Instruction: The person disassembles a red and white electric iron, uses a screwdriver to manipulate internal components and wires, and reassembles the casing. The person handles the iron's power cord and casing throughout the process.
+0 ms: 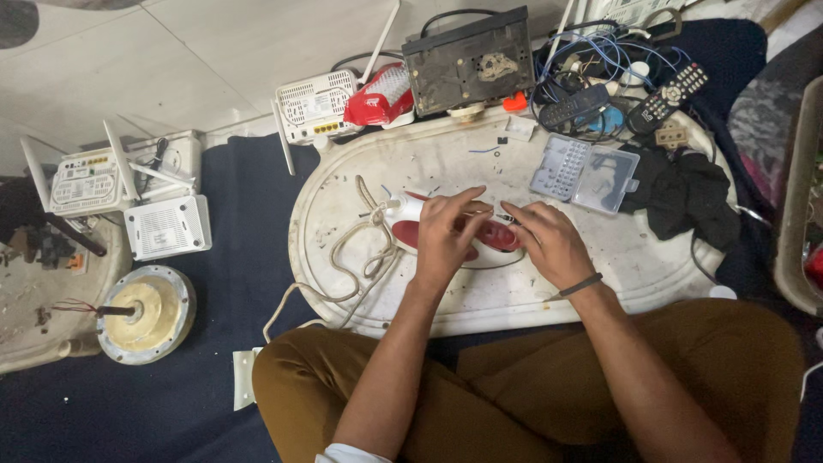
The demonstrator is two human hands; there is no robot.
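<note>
White-and-red clothes iron (446, 233), lying flat on oval white tray, beige cord looping off leftward, partly covered by hands

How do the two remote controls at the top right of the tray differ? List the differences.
The right remote shows its face, with rows of pale buttons and a red one at its top end; the left remote looks plain dark, its buttons not discernible. The right one lies at a steeper slant. Both are dark, slim and rest among tangled blue wires.
</note>
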